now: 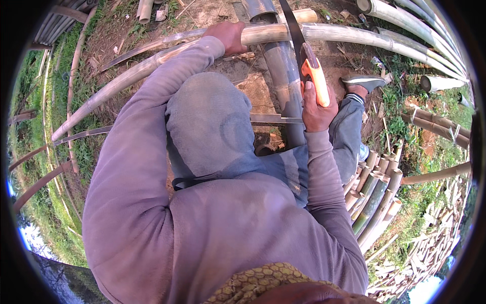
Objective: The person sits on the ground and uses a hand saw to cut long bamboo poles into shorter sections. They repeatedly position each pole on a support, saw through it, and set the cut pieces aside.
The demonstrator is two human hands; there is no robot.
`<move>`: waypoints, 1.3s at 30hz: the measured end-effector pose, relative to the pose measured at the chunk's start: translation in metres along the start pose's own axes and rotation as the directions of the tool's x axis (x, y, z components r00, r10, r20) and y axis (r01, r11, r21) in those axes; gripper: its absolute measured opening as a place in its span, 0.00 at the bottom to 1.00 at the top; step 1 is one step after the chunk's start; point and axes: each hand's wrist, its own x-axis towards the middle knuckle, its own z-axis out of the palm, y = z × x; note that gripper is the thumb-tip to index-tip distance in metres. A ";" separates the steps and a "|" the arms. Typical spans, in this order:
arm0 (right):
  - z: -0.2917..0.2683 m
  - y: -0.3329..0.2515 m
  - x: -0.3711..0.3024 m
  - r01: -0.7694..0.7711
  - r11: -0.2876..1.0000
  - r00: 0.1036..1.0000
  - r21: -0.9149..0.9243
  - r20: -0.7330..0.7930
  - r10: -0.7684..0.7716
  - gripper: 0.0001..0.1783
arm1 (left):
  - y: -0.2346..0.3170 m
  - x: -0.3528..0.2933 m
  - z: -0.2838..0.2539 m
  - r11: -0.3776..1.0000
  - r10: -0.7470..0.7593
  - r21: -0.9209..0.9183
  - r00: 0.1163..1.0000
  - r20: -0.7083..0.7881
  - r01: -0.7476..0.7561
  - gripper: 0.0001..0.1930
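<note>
A long pale bamboo pole (354, 36) lies across the top of the view, bending down to the left. My left hand (229, 35) grips it from above. My right hand (316, 109) is closed around the orange handle of a hand saw (315, 76). The saw's dark blade (289, 23) runs up and crosses the pole just right of my left hand. A thick grey bamboo piece (283, 76) lies under the pole, pointing toward me. A flat metal blade (273, 119) rests across it near my right hand. My hooded purple top fills the middle.
My shoe (365, 81) rests on the dirt at the right. Several cut bamboo sections (374, 195) are stacked at the lower right. More long poles (420, 38) lie at the top right, thin curved ones (40, 152) on the grass at the left.
</note>
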 end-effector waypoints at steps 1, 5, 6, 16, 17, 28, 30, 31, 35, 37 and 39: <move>-0.006 0.001 -0.008 0.032 0.999 0.999 -0.028 -0.016 -0.033 0.08 | 0.002 0.001 0.005 1.000 0.001 0.000 1.000 -0.008 -0.001 0.32; -0.028 0.006 -0.039 0.073 0.997 0.997 -0.036 -0.006 -0.073 0.10 | 0.002 -0.002 0.001 0.999 -0.034 -0.032 0.999 -0.008 0.033 0.32; -0.030 -0.008 -0.042 -0.041 0.998 0.999 0.048 -0.015 0.042 0.09 | 0.001 -0.002 0.004 0.999 -0.029 -0.026 0.999 -0.016 0.029 0.33; -0.039 -0.010 -0.033 -0.148 0.959 0.979 0.243 -0.101 0.177 0.10 | 0.029 0.008 0.011 0.998 0.023 -0.053 0.995 -0.094 -0.028 0.34; -0.041 -0.008 -0.034 -0.138 0.963 0.980 0.229 -0.109 0.167 0.10 | 0.037 0.010 0.010 0.998 0.024 -0.052 0.996 -0.088 -0.028 0.34; -0.057 0.027 -0.022 -0.044 0.989 0.994 0.141 -0.088 0.057 0.10 | 0.052 0.019 0.003 1.000 -0.001 -0.011 0.999 -0.050 0.001 0.36; -0.062 0.033 -0.021 -0.048 0.992 0.996 0.118 -0.075 0.057 0.10 | 0.054 0.019 0.003 1.000 0.000 -0.011 0.999 -0.053 0.000 0.37; -0.064 0.036 -0.021 -0.057 0.992 0.995 0.114 -0.072 0.065 0.09 | 0.052 0.021 0.006 1.000 0.007 -0.009 0.998 -0.065 -0.008 0.37; -0.071 0.045 -0.026 -0.056 0.996 0.997 0.074 -0.055 0.060 0.09 | 0.049 0.022 0.010 1.000 0.012 0.003 0.996 -0.090 -0.011 0.36; -0.074 0.045 -0.030 -0.038 0.997 0.998 0.071 -0.048 0.042 0.09 | 0.048 0.022 0.008 1.000 0.012 0.005 0.997 -0.077 -0.012 0.36; -0.075 0.044 -0.033 -0.020 0.996 0.999 0.092 -0.045 0.024 0.09 | 0.050 0.022 0.004 1.000 0.007 0.010 0.998 -0.061 -0.006 0.35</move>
